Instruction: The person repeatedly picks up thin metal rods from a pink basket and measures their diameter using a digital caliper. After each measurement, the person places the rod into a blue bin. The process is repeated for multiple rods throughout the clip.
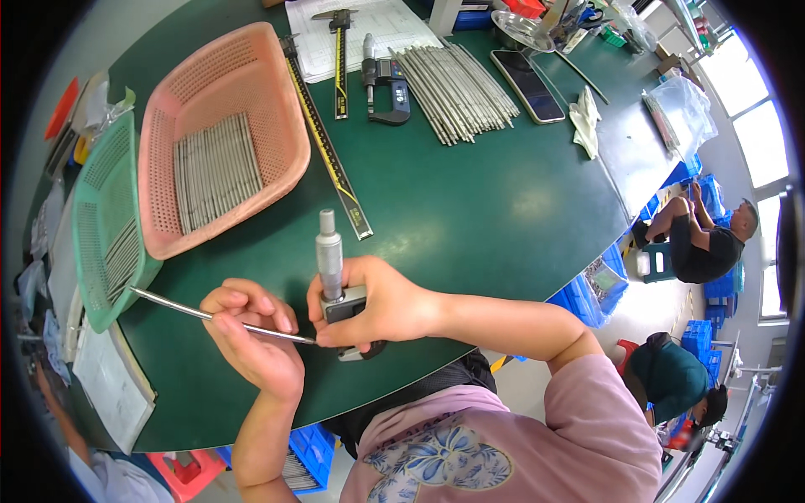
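Note:
My left hand (258,339) pinches a thin, shiny metal rod (176,303) between thumb and fingers. The rod slants across the hand; its far-left end reaches the rim of the green basket (144,267), and its other end meets the micrometer (330,261). My right hand (392,303) is closed round the frame of this micrometer, whose silver barrel points away from me. Fingers hide most of the frame and the measuring gap. Beyond my left hand, the pink basket (289,155) holds a row of rods (218,172). More rods lie in the green basket.
A long caliper (329,149) leans on the pink basket's rim. Farther back lie a smaller caliper (340,71), a digital micrometer (390,90), a pile of rods (457,90), a phone (527,86) and a white glove (584,122). Other people (713,239) sit at right.

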A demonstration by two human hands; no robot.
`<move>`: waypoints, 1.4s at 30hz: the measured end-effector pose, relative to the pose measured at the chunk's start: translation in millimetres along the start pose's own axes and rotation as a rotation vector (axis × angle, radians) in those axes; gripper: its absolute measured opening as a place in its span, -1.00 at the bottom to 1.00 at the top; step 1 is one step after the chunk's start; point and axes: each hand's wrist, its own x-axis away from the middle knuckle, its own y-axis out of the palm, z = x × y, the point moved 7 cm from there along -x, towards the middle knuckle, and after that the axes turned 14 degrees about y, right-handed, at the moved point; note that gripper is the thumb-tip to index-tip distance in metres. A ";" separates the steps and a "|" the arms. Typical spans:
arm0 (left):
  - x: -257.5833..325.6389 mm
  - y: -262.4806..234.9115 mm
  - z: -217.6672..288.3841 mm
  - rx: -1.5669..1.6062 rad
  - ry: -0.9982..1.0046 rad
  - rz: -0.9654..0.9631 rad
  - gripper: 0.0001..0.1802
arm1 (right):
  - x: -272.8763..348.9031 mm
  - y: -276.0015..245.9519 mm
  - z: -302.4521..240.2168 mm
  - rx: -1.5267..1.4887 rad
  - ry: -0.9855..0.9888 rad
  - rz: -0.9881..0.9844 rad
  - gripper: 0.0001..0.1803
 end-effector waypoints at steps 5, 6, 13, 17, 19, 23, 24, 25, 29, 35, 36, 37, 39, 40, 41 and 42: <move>-5.8 0.4 7.7 0.015 0.081 0.055 -0.66 | 0.2 1.8 -2.8 -0.067 -0.080 -0.024 -0.74; -5.7 1.7 7.3 0.000 0.073 0.037 -0.66 | -1.8 7.2 -0.5 -0.097 -0.081 -0.065 -0.77; -0.1 6.0 -0.9 0.057 0.011 -0.185 -0.77 | 2.7 -1.2 -5.0 -0.041 -0.079 -0.001 -0.79; 10.4 17.2 -13.9 0.099 -0.168 -0.348 -0.81 | 8.8 -19.5 -15.5 -0.077 -0.143 0.074 -0.78; 11.5 14.0 -17.8 0.098 -0.215 -0.336 -0.82 | 8.7 -23.2 -15.1 -0.027 -0.102 0.162 -0.75; 14.4 4.0 -16.4 0.081 -0.350 -0.231 -0.84 | 8.2 -31.1 -23.9 -0.046 -0.168 0.251 -0.71; 15.9 2.4 -18.1 0.097 -0.386 -0.227 -0.82 | 7.9 -33.1 -27.0 -0.154 -0.257 0.214 -0.60; 16.7 3.5 -22.8 0.113 -0.420 -0.238 -0.82 | 10.8 -37.5 -28.8 -0.331 -0.216 0.167 -0.50; 26.9 12.5 -31.1 0.188 -0.522 -0.279 -0.82 | 11.1 -47.5 -32.0 -0.486 -0.251 0.105 -0.27; 31.5 16.2 -32.3 0.239 -0.535 -0.269 -0.82 | 10.1 -45.1 -29.3 -0.535 -0.230 0.026 -0.29; 31.6 16.8 -32.2 0.241 -0.534 -0.274 -0.82 | 10.5 -44.5 -29.2 -0.530 -0.231 0.028 -0.30; 31.7 17.2 -32.4 0.241 -0.531 -0.281 -0.82 | 9.9 -44.2 -29.0 -0.526 -0.227 0.027 -0.30; 32.1 17.6 -32.2 0.241 -0.523 -0.296 -0.82 | 9.2 -44.0 -27.8 -0.531 -0.218 0.023 -0.30; 32.2 17.4 -32.6 0.236 -0.530 -0.291 -0.82 | 8.7 -43.9 -27.8 -0.532 -0.215 0.020 -0.31; 32.3 17.3 -32.6 0.232 -0.537 -0.287 -0.82 | 8.7 -43.9 -27.8 -0.533 -0.214 0.021 -0.30; 32.5 17.2 -32.7 0.228 -0.543 -0.283 -0.82 | 8.7 -43.8 -28.0 -0.534 -0.213 0.022 -0.30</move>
